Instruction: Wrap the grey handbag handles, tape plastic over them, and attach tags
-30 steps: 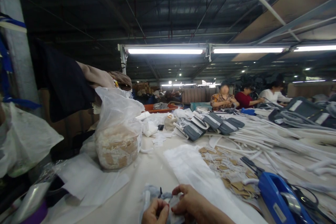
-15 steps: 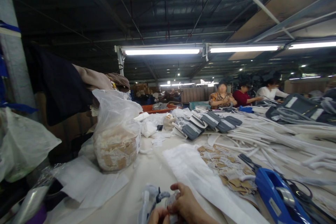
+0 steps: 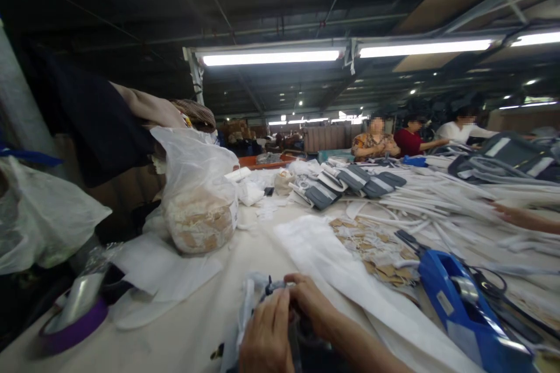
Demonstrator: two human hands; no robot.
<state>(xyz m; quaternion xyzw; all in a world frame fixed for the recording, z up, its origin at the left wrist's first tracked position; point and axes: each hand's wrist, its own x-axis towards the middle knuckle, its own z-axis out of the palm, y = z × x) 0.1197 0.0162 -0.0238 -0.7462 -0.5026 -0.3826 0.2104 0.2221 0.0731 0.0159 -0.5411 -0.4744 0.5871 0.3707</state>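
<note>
Low in the middle of the head view, both hands work close together at a pale-wrapped grey strap (image 3: 245, 303) with a dark, knot-like end. My left hand (image 3: 266, 332) is closed, its fingers pressed together over the near part of the strap. My right hand (image 3: 310, 303) meets it from the right, index finger curled beside the dark end and the other fingers bent inward. What lies between the fingertips is hidden. Something dark grey shows below and between the hands. Right of them runs a long white sheet (image 3: 324, 250).
A blue tape dispenser (image 3: 455, 303) stands at the right, near brown card tags (image 3: 380, 256). On the left are a plastic bag of tags (image 3: 199, 215), white sheets (image 3: 161, 280) and a purple tape roll (image 3: 74, 326). White tubes, grey bags (image 3: 326, 195) and three seated people are farther back.
My left hand has come up over the strap, next to the right hand. The view has tilted down, showing more of the table. Another person's arm has appeared at the right edge.
</note>
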